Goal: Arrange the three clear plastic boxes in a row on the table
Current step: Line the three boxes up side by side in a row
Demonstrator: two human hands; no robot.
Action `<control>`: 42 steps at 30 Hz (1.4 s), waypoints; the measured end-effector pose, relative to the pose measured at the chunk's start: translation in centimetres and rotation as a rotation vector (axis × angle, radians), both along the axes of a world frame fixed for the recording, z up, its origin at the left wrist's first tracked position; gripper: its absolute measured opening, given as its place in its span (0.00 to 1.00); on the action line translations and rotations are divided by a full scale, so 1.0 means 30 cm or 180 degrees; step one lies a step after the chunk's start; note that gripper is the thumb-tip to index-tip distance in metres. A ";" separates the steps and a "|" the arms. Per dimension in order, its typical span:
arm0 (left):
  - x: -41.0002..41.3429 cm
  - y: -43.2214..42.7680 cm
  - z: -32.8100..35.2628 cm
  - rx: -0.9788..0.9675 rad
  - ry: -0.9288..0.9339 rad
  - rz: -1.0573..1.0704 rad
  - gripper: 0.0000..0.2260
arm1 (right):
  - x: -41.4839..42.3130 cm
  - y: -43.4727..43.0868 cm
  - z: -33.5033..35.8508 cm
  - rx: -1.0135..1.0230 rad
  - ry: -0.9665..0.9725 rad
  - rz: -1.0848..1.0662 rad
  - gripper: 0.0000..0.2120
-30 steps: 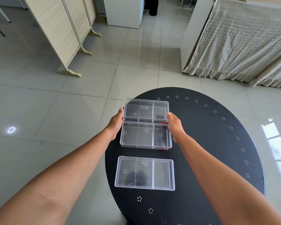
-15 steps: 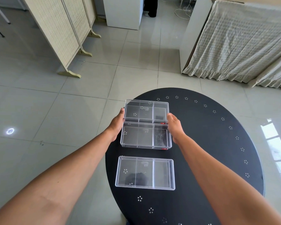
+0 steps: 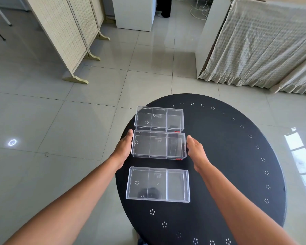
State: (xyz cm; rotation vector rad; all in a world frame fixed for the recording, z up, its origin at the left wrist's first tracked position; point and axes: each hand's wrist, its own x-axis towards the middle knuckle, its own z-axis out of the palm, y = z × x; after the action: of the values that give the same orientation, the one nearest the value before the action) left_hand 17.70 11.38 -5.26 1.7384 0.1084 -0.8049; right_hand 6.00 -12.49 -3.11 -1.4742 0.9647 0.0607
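Three clear plastic boxes with inner dividers lie in a line on the black oval table (image 3: 237, 174), running away from me. The far box (image 3: 159, 119) sits close behind the middle box (image 3: 158, 145), almost touching it. The near box (image 3: 157, 184) lies a small gap in front of them. My left hand (image 3: 124, 149) rests flat against the middle box's left end. At the box's right end is my right hand (image 3: 195, 151), fingers straight. The middle box stays on the table between both palms.
The table's left edge runs just left of the boxes, above grey floor tiles. A folding screen (image 3: 65, 32) stands at the far left, a white cabinet (image 3: 134, 13) at the back, and cloth-covered furniture (image 3: 263, 41) at the far right. The table's right half is bare black surface.
Both hands have drawn back from the far box's near corners to the ends of the middle box. The far box now lies on its own.
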 end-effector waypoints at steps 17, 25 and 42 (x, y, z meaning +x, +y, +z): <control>-0.058 0.012 0.017 -0.0143 0.0138 0.0167 0.49 | -0.044 0.073 -0.011 -0.0083 -0.0133 0.0100 0.14; -0.062 0.014 0.011 -0.0078 0.0024 0.0079 0.52 | -0.044 0.067 -0.003 -0.0114 -0.0145 0.0115 0.13; -0.420 0.192 0.054 0.0281 -0.0071 0.0221 0.24 | -0.367 0.160 -0.028 -0.0255 0.0137 0.0131 0.11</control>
State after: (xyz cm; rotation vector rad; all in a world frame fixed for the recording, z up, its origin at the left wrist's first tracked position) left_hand 5.08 17.13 -3.65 1.8161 0.1906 -0.7394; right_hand -5.02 -7.69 -3.94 -1.5722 0.9812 0.0848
